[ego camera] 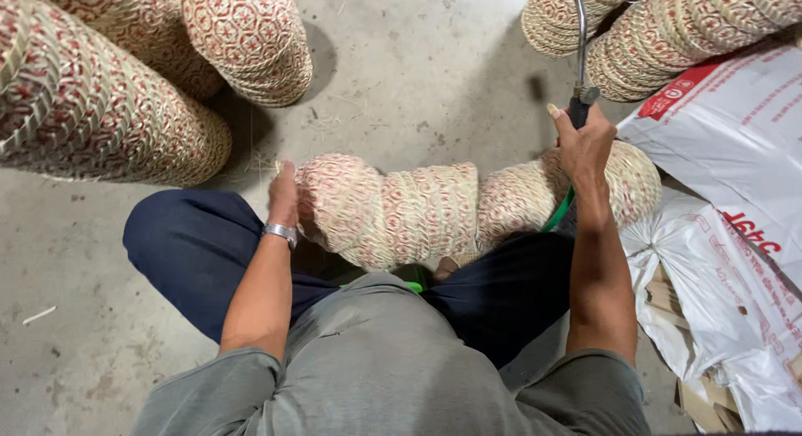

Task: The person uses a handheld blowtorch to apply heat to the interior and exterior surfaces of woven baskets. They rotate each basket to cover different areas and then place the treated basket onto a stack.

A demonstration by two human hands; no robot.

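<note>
Currently seated on floor; left hand gripping end of woven-basket roll across lap, right hand clamped on metal nozzle. Finished stacks nearby; progress unclear.

The woven basket stack looks like rough, matt straw with red patterning, and the floor is dull, gritty concrete. The nozzle tube is shiny metal above a smooth green plastic hose. The sacks are glossy, crinkled woven plastic.
</note>
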